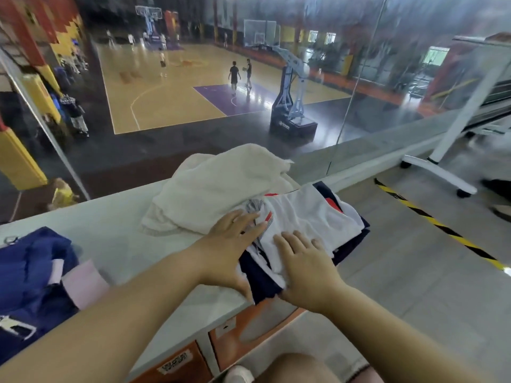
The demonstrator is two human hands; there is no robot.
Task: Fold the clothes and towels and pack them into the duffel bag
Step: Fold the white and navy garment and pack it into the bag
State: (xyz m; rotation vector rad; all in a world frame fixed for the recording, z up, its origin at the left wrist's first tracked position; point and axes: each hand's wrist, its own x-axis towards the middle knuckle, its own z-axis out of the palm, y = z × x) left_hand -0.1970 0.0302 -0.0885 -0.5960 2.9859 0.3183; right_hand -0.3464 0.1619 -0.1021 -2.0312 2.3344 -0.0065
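right hand (307,275), left hand (226,252) flat on jersey (312,217) | towel (221,183) behind

Indoor sports hall: basketball court (171,87), hoop stand (290,106), seemingly behind glass (392,114).

One towel (221,183), one bag (33,272) — two hands (229,252) (307,272)

Both bare arms reach in from the bottom of the frame and meet near its centre. The left forearm (124,308) rises from the lower left, the right forearm (401,327) from the lower right. The left hand (232,250) lies palm down, fingers (249,221) straight and pointing to the upper right, thumb stretched back. The right hand (309,272) lies flat just beside it, pointing to the upper left. A bare knee (298,366) shows at the bottom edge
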